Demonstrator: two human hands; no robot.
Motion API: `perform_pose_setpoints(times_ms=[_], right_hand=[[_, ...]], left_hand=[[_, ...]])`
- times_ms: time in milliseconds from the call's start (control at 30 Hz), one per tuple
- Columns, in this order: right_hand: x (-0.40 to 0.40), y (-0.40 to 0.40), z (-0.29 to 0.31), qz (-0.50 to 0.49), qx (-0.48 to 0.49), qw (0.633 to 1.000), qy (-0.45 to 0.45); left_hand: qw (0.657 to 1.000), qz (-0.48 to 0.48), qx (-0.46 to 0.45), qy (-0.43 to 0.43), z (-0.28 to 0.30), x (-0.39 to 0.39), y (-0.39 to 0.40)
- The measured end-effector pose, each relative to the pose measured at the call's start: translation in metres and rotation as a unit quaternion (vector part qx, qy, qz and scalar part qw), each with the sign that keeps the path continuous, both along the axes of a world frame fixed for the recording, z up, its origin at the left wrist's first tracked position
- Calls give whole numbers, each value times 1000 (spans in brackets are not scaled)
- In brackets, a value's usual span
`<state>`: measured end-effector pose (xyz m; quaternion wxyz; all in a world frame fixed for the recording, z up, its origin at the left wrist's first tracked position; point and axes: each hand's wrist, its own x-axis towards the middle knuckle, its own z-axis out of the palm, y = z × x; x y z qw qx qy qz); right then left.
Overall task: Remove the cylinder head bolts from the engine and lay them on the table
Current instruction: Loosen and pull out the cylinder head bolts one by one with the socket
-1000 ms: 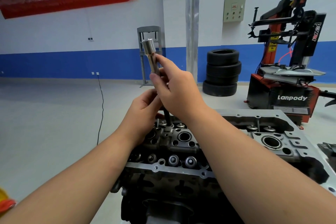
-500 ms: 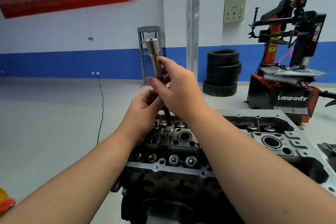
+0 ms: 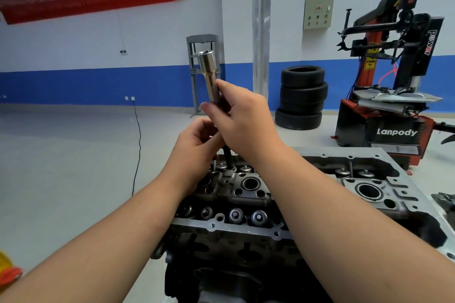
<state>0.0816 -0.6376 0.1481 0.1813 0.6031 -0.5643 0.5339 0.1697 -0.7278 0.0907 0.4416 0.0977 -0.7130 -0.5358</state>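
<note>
A: What is the right hand (image 3: 242,120) holding?

B: A long cylinder head bolt (image 3: 211,79), pinched by its shank between thumb and fingers. Its fat round head stands above the hand, and the dark lower end runs down below both hands into the cylinder head (image 3: 246,194).

A: And the left hand (image 3: 197,145)?

B: Just beneath the right one, fingers curled around the shank lower down, steadying it.

A: How would you expect it to handle?

B: Solid steel, I'd judge: stiff, fairly heavy for its width, nothing fragile. The upper shank has a smooth brassy sheen and may be oily, so it could slip. The step under the head is the surest spot to grip, above where the fingers sit.

A: And the engine?

B: Rough grey cast metal, flat machined rim, round bores and shiny valve caps below the wrists. No bench surface shows clearly near the hands.
</note>
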Motion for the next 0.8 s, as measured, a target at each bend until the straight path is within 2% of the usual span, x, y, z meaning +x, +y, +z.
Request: perform_pose_setpoints(times_ms=[133,233,300,433,633,800], right_hand=[[0,-1,3,21,73,995,-57],[1,-2,1,35,100,992,-64],[2,-1,0,48,92,993,-50],[-1,-1,0,16,1,1000,-11],[-1,-2,0,54,86,993,-65],[-3,-4,-1,66,63,992,-84]], left_hand=[[999,-38,10,-10,1,0,2],[1000,-26,-8,-6,1,1,2],[1000,-12,-11,4,1,1,1],[1000,7,-6,8,0,-1,0],[999,-38,10,-25,0,3,0],[999,-7,-25,-20,0,2,1]])
